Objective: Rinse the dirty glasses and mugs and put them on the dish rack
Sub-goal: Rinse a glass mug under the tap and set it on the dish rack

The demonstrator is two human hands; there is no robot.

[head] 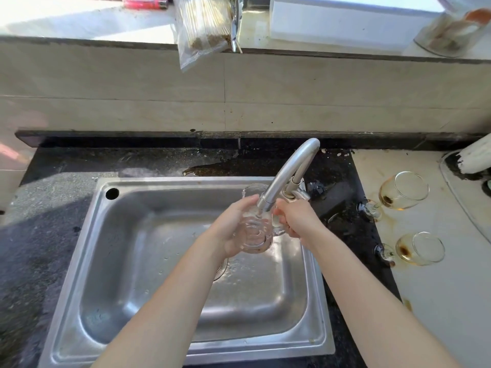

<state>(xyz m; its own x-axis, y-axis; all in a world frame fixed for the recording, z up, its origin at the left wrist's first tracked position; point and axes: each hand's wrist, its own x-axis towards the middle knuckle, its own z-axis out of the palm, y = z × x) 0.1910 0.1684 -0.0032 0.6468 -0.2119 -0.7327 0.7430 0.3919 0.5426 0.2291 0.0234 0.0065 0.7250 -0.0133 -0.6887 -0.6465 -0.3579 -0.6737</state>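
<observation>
A clear glass mug (254,233) is held over the steel sink (127,261), right under the spout of the curved metal faucet (285,173), and water runs into it. My left hand (231,227) wraps round the mug's body from the left. My right hand (297,220) grips its handle side on the right. Two dirty stemmed glasses lie on their sides on the white surface to the right: one further back (401,191), one nearer (418,248), both with brown residue inside.
Dark stone counter (53,208) surrounds the sink, with a puddle behind it. A tiled wall rises at the back, topped by a ledge with a plastic bag (202,27), a jar (451,30) and a white box. A white cylinder (475,158) lies at far right.
</observation>
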